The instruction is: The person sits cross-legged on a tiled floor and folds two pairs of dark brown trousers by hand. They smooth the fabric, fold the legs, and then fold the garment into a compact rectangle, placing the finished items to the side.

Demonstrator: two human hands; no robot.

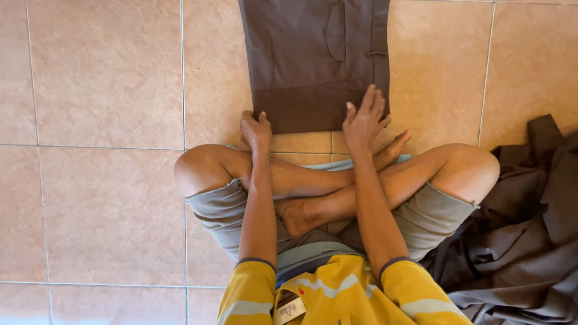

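A pair of brown trousers (pixel 313 60) lies folded flat on the tiled floor in front of my crossed legs, its near end turned over into a darker band. My left hand (pixel 255 129) grips the near left corner of that fold, fingers curled around the edge. My right hand (pixel 363 117) rests flat on the near right part of the fold, fingers spread and pressing down on the cloth. A back pocket and a belt loop show on the trousers' upper right.
A heap of dark brown-grey cloth (pixel 524 241) lies on the floor at my right side, against my right knee. The floor is of large beige tiles (pixel 102 78) with pale grout lines. I sit cross-legged in grey shorts and a yellow striped shirt.
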